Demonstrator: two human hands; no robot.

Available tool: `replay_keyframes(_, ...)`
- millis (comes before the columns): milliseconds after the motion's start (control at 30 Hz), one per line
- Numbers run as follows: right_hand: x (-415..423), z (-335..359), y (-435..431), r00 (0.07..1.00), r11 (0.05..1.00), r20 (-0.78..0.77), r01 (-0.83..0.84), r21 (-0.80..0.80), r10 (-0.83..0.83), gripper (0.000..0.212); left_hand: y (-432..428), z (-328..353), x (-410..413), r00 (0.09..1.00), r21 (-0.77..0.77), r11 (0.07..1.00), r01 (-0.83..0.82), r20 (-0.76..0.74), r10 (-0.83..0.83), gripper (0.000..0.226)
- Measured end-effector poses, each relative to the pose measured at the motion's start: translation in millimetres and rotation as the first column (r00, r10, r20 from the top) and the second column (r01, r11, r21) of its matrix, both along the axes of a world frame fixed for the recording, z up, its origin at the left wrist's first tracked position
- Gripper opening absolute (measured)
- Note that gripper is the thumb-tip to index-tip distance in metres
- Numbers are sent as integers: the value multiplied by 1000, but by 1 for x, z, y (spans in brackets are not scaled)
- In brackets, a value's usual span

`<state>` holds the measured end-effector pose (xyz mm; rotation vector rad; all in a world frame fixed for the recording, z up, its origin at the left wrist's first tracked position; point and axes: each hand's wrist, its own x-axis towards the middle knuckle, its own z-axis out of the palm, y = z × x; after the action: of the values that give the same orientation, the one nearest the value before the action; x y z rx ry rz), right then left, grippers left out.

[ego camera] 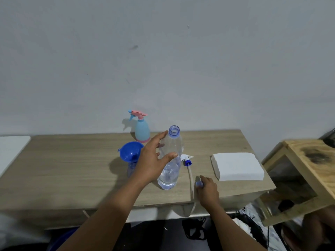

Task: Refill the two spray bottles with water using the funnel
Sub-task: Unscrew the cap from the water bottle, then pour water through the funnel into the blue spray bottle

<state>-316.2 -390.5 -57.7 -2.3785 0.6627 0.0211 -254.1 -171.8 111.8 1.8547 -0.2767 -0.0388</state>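
Observation:
A clear water bottle [171, 160] stands uncapped in the middle of the wooden table [72, 171], a little water in its bottom. My left hand [154, 160] is spread beside it, thumb and fingers close around its body. My right hand [206, 191] rests on the table and pinches the small blue bottle cap [199, 183]. A blue funnel [130, 151] sits in the neck of a clear blue spray bottle [130, 169], partly hidden by my left hand. A light blue spray bottle [142, 131] with a pink trigger stands at the back. A white sprayer head [187, 159] with its tube lies on the table.
A white stack of tissues [237, 165] lies at the table's right end. A wooden crate [308, 169] stands off the right edge. A white surface [10, 151] adjoins the table on the left. The wall runs right behind the table.

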Motion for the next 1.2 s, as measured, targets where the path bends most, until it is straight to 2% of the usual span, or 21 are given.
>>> replay_keyframes(100, 5, 18, 6, 974, 995, 210, 67, 67, -80, 37, 1, 1, 0, 1000, 29, 1000, -3, 18, 3, 71)
replay_keyframes(167, 9, 49, 23, 899, 975, 413, 59, 212, -144, 40, 2, 3, -1, 999, 60, 998, -11, 45, 9, 72)
replay_keyframes(233, 12, 86, 45, 818, 944, 561, -72, 321, -128, 51, 4, 5, 0, 997, 110, 993, -30, 79, 22, 71)
replay_keyframes(300, 15, 115, 65, 759, 911, 651, -253, 327, -23, 64, 5, 12, 1, 992, 178, 983, -44, 127, 21, 69)
replay_keyframes(367, 19, 129, 81, 744, 878, 665, -356, 321, 59, 76, 5, 24, 2, 983, 276, 960, -55, 181, 4, 66)
replay_keyframes(467, 31, 132, 95, 766, 873, 643, -317, 372, 5, 88, 5, 41, 1, 974, 381, 921, -84, 225, -4, 64)
replay_keyframes(567, 37, 127, 106, 770, 869, 636, -279, 409, -51, 90, 13, 36, 5, 968, 442, 894, -73, 248, -43, 71)
replay_keyframes(633, 38, 124, 111, 757, 872, 641, -220, 437, -130, 86, 28, 27, 8, 956, 416, 900, -131, 293, 4, 73)
replay_keyframes(700, 38, 119, 115, 742, 876, 647, -182, 448, -176, 80, 50, 17, 10, 938, 336, 911, -239, 321, 128, 74)
replay_keyframes(767, 39, 115, 118, 739, 879, 652, -188, 439, -168, 77, 72, 6, 10, 937, 345, 891, -295, 286, 200, 87)
replay_keyframes(833, 40, 114, 120, 740, 879, 658, -215, 425, -138, 78, 90, -3, 10, 950, 411, 865, -289, 234, 206, 105)
replay_keyframes(900, 40, 120, 120, 719, 889, 687, -239, 390, -108, 82, 99, -12, 11, 964, 440, 859, -261, 165, 208, 113)
replay_keyframes(967, 40, 127, 116, 678, 911, 733, -260, 320, -64, 86, 103, -20, 15, 976, 399, 891, -219, 102, 194, 110)
replay_keyframes(1033, 41, 137, 112, 658, 927, 753, -289, 238, 12, 88, 104, -27, 20, 984, 317, 932, -177, 44, 172, 95)
replay_keyframes(1100, 41, 148, 108, 675, 933, 728, -327, 150, 120, 90, 103, -29, 23, 984, 247, 953, -178, 44, 173, 71)
replay_keyframes(1200, 40, 159, 102, 735, 916, 613, -398, 47, 288, 89, 103, -28, 24, 982, 190, 964, -187, 53, 180, 67)
